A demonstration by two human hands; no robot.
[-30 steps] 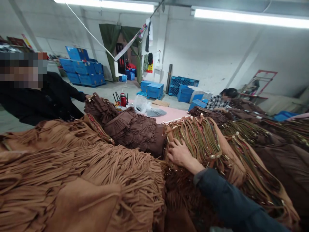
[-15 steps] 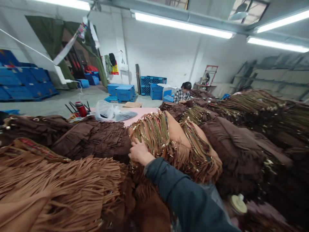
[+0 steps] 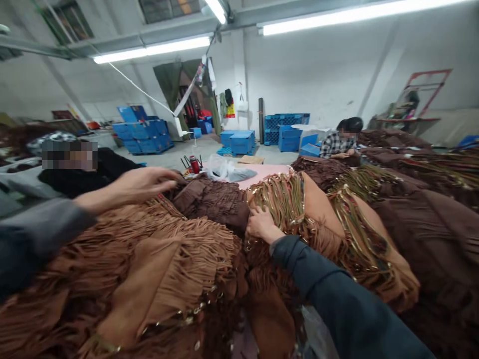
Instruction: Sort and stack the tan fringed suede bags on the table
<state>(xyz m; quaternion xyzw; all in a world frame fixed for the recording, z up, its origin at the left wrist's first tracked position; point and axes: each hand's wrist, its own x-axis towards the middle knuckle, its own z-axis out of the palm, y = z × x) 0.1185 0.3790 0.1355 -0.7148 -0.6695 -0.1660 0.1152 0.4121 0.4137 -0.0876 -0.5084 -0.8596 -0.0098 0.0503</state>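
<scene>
My left hand (image 3: 145, 184) is in the air over a heap of tan fringed suede-like pieces (image 3: 149, 284), its fingers stretched out and nothing in them. My right hand (image 3: 261, 223) rests on the left edge of a tan fringed piece (image 3: 322, 199) with olive-green strips and gold-coloured metal bits. Its fingers are apart and touch the strips; the tips are partly hidden among them. Between the hands lies a stack of dark brown fringed pieces (image 3: 213, 202). A second tan fringed piece (image 3: 368, 224) is to the right of my right hand.
A person in dark clothing (image 3: 108, 164) is close at the left; another, in a checked shirt (image 3: 333, 145), sits at the back right. A red flask (image 3: 193, 164) and a clear plastic bag (image 3: 220, 167) stand beyond the stacks. Blue crates (image 3: 241, 142) are on the floor behind.
My view has swung to the left, bringing a person there into sight. My left hand has come into view over the tan heap. The right hand stays on the same fringed piece.
</scene>
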